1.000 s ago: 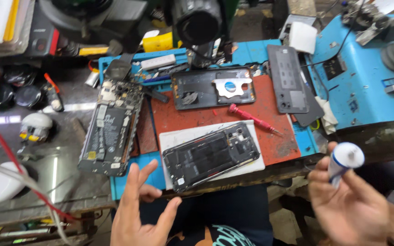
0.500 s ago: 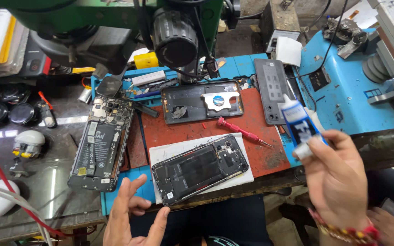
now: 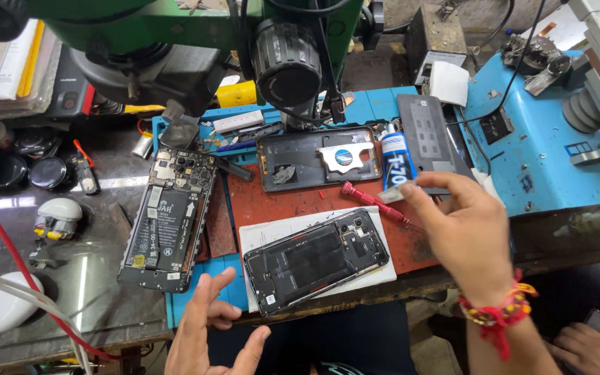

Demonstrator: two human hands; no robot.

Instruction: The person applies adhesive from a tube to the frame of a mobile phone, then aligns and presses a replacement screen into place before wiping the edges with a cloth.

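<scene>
My right hand (image 3: 463, 232) grips a blue and white glue tube (image 3: 396, 163) by its lower end, held upright over the red mat (image 3: 293, 201) at the right. My left hand (image 3: 210, 333) hovers with fingers spread at the bench's front edge, holding nothing, just left of an opened black phone frame (image 3: 317, 258) that lies on a white sheet (image 3: 258, 239). A red screwdriver (image 3: 373, 201) rests on the mat beside the tube. Behind it lies another phone back shell (image 3: 314, 158) with a metal plate.
An opened phone (image 3: 164, 219) showing its battery and board lies at the left. A dark rear cover (image 3: 428, 139) leans on a blue machine (image 3: 543, 153) at the right. A green microscope (image 3: 244, 42) hangs overhead. Another person's hand (image 3: 592, 344) is at bottom right.
My right hand has carried the glue tube from the lower right up and left over the red mat. My left hand has stayed at the bench's front edge, fingers spread.
</scene>
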